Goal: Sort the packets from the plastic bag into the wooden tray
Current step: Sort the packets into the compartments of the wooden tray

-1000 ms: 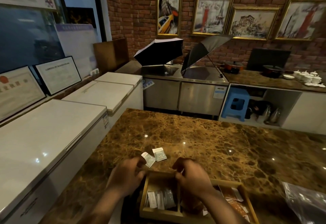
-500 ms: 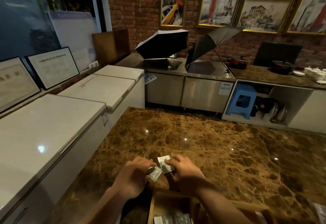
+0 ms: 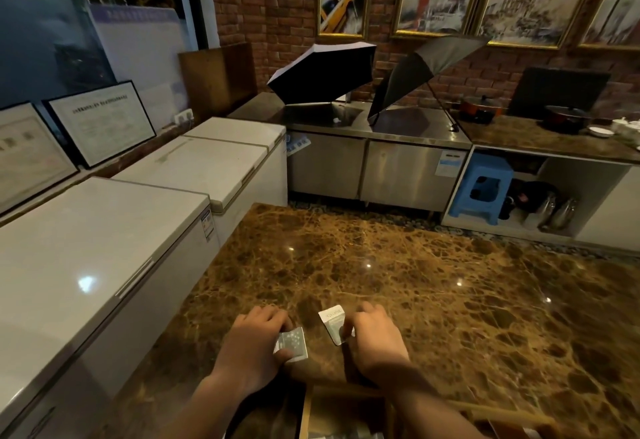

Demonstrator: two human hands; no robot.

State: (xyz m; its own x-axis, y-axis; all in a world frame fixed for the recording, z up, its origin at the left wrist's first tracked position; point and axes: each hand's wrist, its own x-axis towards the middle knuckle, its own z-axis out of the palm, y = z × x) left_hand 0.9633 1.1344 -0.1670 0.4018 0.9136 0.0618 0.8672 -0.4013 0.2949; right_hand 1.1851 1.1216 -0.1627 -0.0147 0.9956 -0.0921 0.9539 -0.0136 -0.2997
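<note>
Picking two packets off the counter

Sitting at the near edge of the view, the wooden tray (image 3: 346, 400) is showing only its far rim and a divider, close to the body so that a short pull back would be enough to drop things in. Just beyond it, the left hand (image 3: 254, 341) is curling over the left packet (image 3: 292, 345), thumb and fingertips pinching its near side, seemingly to lift it off the slick marble counter (image 3: 450, 300). Beside it, the right hand (image 3: 375, 334) is pinching the right packet (image 3: 334, 322) at its edge, tipping it up, probably because a flat sachet is hard to get under otherwise; the grip is partly hidden, so that is my reading. Both packets are lying apart from each other, outside the tray, one per hand, likely headed for its compartments. No plastic bag is showing here. Farther off, two open umbrellas (image 3: 322, 71) are resting on a steel worktop.
</note>
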